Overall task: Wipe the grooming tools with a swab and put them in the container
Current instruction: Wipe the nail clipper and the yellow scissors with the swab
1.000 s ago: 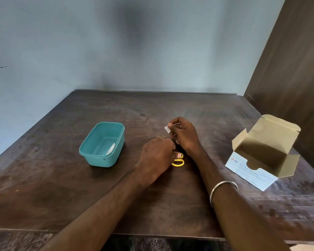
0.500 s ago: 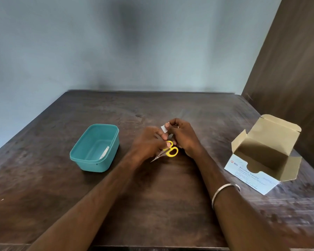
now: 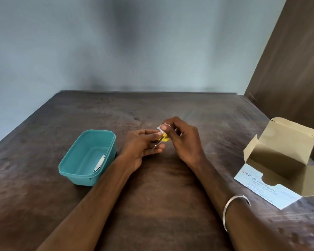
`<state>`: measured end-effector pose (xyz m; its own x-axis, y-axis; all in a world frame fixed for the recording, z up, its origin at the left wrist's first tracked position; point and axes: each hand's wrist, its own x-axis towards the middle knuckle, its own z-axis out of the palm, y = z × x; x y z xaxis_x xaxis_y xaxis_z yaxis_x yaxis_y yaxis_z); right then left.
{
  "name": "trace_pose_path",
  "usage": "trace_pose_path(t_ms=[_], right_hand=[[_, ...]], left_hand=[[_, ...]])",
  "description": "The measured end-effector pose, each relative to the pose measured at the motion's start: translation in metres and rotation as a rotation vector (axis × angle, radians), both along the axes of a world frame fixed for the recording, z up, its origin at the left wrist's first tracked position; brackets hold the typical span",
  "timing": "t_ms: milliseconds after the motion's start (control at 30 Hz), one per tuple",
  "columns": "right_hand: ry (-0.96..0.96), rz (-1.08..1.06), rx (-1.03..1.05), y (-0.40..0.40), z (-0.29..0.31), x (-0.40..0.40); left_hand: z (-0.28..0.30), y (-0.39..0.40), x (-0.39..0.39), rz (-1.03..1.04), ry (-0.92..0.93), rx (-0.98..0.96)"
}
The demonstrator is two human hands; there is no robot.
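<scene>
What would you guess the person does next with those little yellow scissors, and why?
Probably rub the swab in the right hand along the scissors held by the left hand: both are raised and meeting, while the teal container holds only a nail clipper.

The setting looks like a plain room in a home rather than a lab or shop, though that cannot be told for certain. A worn dark wooden surface (image 3: 152, 205) stands pushed into a corner against a bare, pale blue-grey painted wall (image 3: 80, 42) with a dark smudge on it, and a brown wooden panel (image 3: 294, 69) rises on the right. The few items are domestic: a teal plastic container (image 3: 74, 171), an opened cardboard box (image 3: 279, 160) printed "Alcohol Swabs", and a person's bare forearm with a metal bangle (image 3: 230, 205).
</scene>
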<state>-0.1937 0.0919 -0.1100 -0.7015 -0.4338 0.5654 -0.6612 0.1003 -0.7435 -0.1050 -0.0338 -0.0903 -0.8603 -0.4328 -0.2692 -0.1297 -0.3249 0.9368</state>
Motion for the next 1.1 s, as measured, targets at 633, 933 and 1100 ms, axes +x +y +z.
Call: trace_pose_path(t_ms=[633, 933, 1100], right_hand=[[-0.358, -0.175, -0.128, -0.008, -0.006, -0.008], [-0.339, -0.233, -0.048, -0.001, -0.002, -0.011], [-0.291, -0.220, 0.047, 0.001, 0.000, -0.010]], left_hand=[[-0.014, 0.021, 0.001, 0.010, 0.250, -0.296], [-0.019, 0.014, 0.001, -0.004, 0.257, -0.489], [-0.016, 0.014, 0.002, 0.091, 0.246, -0.626]])
